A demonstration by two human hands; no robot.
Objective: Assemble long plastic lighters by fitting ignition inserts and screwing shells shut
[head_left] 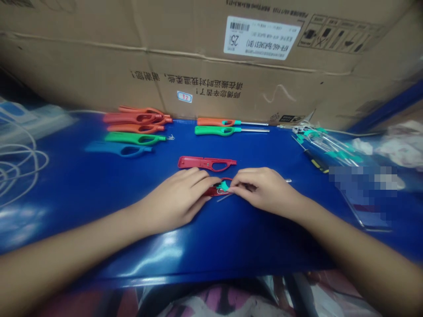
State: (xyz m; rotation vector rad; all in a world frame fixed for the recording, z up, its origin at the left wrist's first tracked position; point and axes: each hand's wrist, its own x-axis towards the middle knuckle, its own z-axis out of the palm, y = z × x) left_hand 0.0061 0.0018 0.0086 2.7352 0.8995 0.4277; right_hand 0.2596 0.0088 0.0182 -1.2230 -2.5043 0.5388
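A red lighter casing half (210, 192) lies on the blue table in front of me, with a teal trigger (224, 186) and a thin pale wire in it. My left hand (185, 193) is closed on its left end, thumb and fingers on either side. At its right part my right hand (261, 189) pinches beside the teal trigger, covering much of what lies beneath. Past the right hand a metal tip (288, 180) shows. A thin clear tube (223, 198) rests just below the casing. Farther back lies the other red casing half (206, 163), its inner side up.
Several orange, green and blue casings (132, 139) lie at the back left. Two long-nosed lighters (218, 130) stand by the cardboard box (198, 53). To the right are metal-tube assemblies (330, 143), a screwdriver (315, 161) and a phone (366, 211). White cable (20, 163) coils left.
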